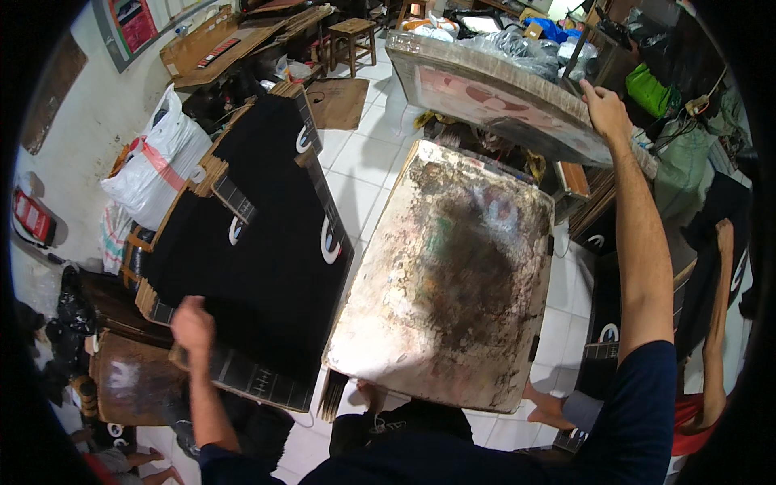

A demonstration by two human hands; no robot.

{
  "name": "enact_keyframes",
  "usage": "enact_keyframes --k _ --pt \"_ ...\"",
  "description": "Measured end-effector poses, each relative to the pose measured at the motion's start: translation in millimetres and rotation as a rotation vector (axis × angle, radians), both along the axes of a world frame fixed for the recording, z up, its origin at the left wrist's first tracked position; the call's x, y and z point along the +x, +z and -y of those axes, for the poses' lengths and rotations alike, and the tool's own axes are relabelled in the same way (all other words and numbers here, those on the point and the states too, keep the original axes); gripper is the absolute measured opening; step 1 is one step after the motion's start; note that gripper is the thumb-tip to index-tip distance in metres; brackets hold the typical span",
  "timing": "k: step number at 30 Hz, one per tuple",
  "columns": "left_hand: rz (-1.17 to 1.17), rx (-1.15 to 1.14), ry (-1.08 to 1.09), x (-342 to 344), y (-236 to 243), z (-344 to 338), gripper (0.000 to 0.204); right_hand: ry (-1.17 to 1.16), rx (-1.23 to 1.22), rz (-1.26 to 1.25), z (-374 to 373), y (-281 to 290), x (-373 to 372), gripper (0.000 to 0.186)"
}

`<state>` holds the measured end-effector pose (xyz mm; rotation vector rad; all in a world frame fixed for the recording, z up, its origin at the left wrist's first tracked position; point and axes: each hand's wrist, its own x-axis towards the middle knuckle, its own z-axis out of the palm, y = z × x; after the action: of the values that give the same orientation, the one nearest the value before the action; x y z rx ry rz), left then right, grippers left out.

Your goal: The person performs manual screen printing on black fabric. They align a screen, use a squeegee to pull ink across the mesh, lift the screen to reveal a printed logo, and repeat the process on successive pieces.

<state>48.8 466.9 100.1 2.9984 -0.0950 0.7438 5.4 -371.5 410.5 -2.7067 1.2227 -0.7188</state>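
A thick-edged screen printing frame [501,97] stands tilted up at the far right, with a reddish design on its pale underside. My right hand [605,109] is closed over the top edge of this frame. Below lies a worn, stained white board [444,299], blotched with dark residue. To the left, black cloth [250,283] with white curved prints and ruler-like patterned strips covers a cardboard stack. My left hand [194,323] is at the near left edge of this cloth, slightly blurred. Its fingers look curled, and what lies between them is hidden.
A white plastic bag [153,162] stands behind the cloth stack. A wooden stool [352,44] and a cardboard sheet [335,103] are on the tiled floor farther off. Bags and clutter fill the back right. Another person's arm [715,323] reaches over black cloth at the right.
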Motion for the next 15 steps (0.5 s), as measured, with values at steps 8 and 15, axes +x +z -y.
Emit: enact_keyframes --k 8,15 --pt "-0.042 -0.355 0.104 -30.4 293.5 -268.7 0.041 -0.004 0.034 -0.069 5.8 -0.2 4.3 0.072" --pt "-0.072 -0.692 0.029 -18.8 57.6 -206.7 0.036 0.015 -0.063 -0.011 11.3 -17.1 0.2 0.071"
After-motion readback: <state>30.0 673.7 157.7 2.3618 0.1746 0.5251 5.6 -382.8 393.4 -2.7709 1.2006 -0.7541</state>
